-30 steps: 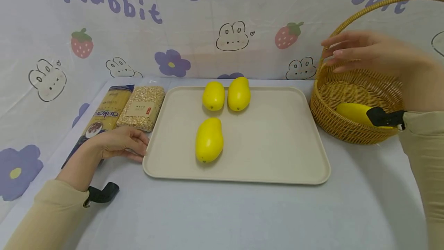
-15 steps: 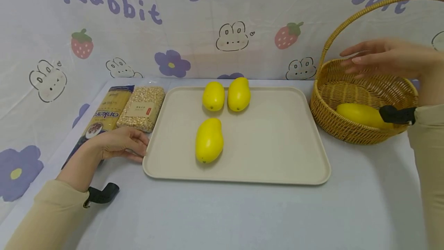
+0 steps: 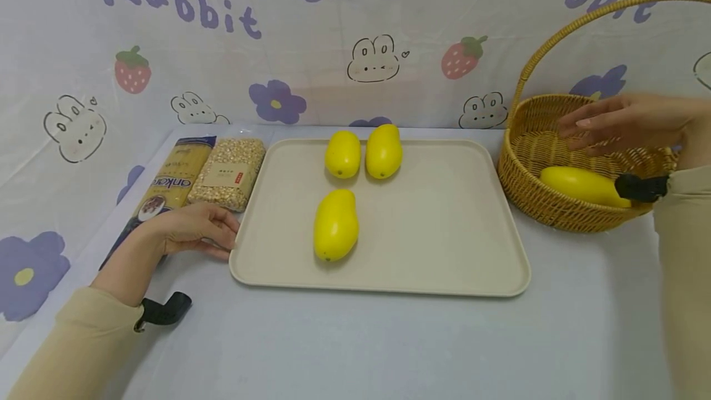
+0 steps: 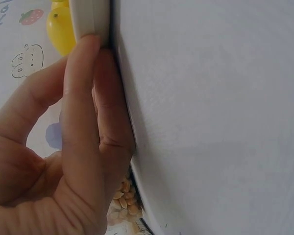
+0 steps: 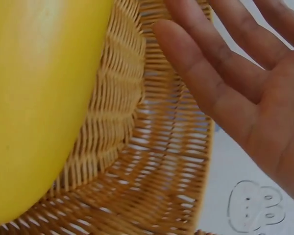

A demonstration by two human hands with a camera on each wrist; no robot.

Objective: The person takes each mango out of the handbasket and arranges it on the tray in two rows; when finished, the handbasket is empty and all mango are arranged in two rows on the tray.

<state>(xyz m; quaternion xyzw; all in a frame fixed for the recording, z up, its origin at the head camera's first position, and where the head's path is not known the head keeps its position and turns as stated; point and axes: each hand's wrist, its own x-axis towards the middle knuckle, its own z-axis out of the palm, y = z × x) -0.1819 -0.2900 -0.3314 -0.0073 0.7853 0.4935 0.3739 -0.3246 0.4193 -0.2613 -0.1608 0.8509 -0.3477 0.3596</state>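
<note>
Mango (image 3: 580,185) lies in the basket (image 3: 533,193), right hand (image 3: 622,122) spread just above it, holding nothing. Left hand (image 3: 194,233) rests relaxed against the tray (image 3: 444,252) edge. Likely reaching; next needs lowering and closing fingers round the fruit.

The backdrop cloth (image 3: 333,29) bears the word "Rabbit" in purple letters 2 times, at upper left and upper right. The long pasta packet (image 3: 166,193) shows letters reading "onkore" or similar. The grain bag's (image 3: 228,171) small label is too small to read.
</note>
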